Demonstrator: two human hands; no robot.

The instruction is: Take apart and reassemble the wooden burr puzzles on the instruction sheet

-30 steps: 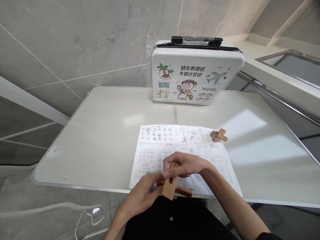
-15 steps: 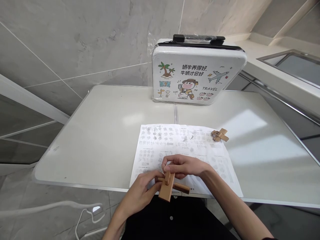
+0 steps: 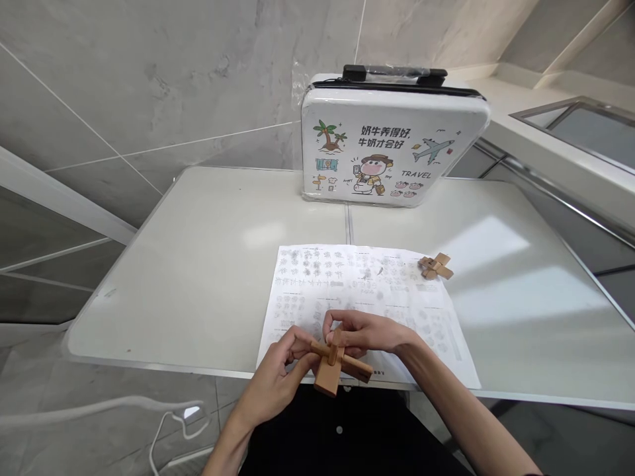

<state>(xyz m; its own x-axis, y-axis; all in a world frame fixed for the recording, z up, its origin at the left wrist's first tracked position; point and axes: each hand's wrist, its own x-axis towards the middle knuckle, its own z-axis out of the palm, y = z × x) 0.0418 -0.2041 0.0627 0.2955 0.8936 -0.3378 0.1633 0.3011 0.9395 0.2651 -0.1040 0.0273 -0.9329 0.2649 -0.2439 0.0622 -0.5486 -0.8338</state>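
Near the table's front edge, both hands are closed around a partly joined wooden burr puzzle. Its flat plank points toward me, crossed by a smaller rounded piece and by a bar that sticks out to the right. My left hand pinches the end of the crossing piece on the left side. Fingers of my right hand grip the far end of the puzzle from above; some of the fingertips are hidden. Beneath the hands lies a printed instruction sheet with rows of small grey diagrams.
An assembled wooden burr puzzle rests at the sheet's right upper edge. A white carry case with cartoon prints and a black handle stands at the back of the white folding table. A white cable hangs at the lower left.
The puzzle has turned slightly in my hands, and the crossing piece on the left shows more now. My left fingers have lifted a little. The case and second puzzle stay put.
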